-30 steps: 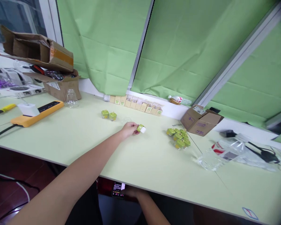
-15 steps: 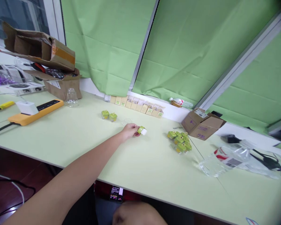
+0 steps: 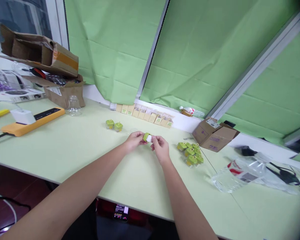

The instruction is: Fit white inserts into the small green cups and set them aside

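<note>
Above the middle of the table, my left hand [image 3: 133,142] is closed on a small green lid [image 3: 146,136], tilted on its side. A white block-like piece [image 3: 149,138] sits in the lid's underside and faces right. My right hand [image 3: 162,148] pinches at this white piece with thumb and forefinger; the other fingers are curled. Two small clear jars with green lids [image 3: 114,125] stand to the left of my hands. Several more green-lidded jars [image 3: 190,153], with something yellow inside, are grouped to the right. Behind my left hand lies a faint clear plastic item [image 3: 132,131].
Small tan cartons [image 3: 147,115] line the back edge. A yellow power strip [image 3: 35,121], a clear glass jar [image 3: 74,106] and stacked cardboard boxes [image 3: 65,91] are on the left. Right are an open carton [image 3: 215,135] and a large plastic bottle [image 3: 240,171]. A phone [image 3: 121,212] lies below the table edge.
My right hand has come up to the lid and touches the white piece. My left hand keeps its hold on the lid. The view has shifted slightly.
</note>
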